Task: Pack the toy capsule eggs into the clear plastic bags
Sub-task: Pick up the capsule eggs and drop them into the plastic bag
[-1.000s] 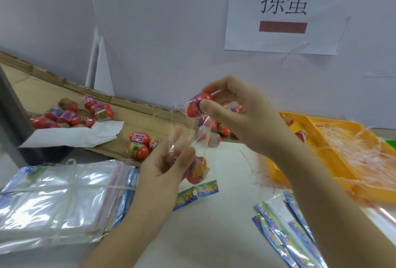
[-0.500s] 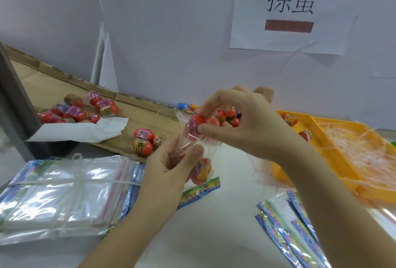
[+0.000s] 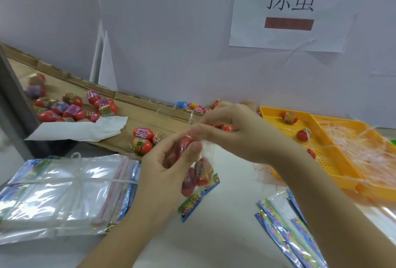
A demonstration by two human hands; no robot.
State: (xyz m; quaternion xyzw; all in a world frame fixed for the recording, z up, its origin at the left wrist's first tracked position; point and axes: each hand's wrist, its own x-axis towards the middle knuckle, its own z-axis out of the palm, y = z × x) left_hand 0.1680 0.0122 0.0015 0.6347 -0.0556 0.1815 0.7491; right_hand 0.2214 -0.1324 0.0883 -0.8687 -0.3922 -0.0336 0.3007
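Holding a clear bag (image 3: 206, 156) above the white table (image 3: 214, 235), the left hand (image 3: 169, 173) curls thumb and fingers round a red egg (image 3: 186, 143) through the plastic near the bag's mouth. The right hand (image 3: 240, 132) pinches the bag's upper edge just beside it. At least 2 more eggs (image 3: 201, 174) sit at the bag's bottom. Loose eggs (image 3: 142, 139) lie on cardboard (image 3: 137, 111) behind. Tied stack of empty bags (image 3: 60, 192) left, yellow tray (image 3: 342, 173) right.

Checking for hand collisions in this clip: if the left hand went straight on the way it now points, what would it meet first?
The right hand, which pinches the top of the clear bag just beyond the left hand. Depth is unclear, but they look almost touching.
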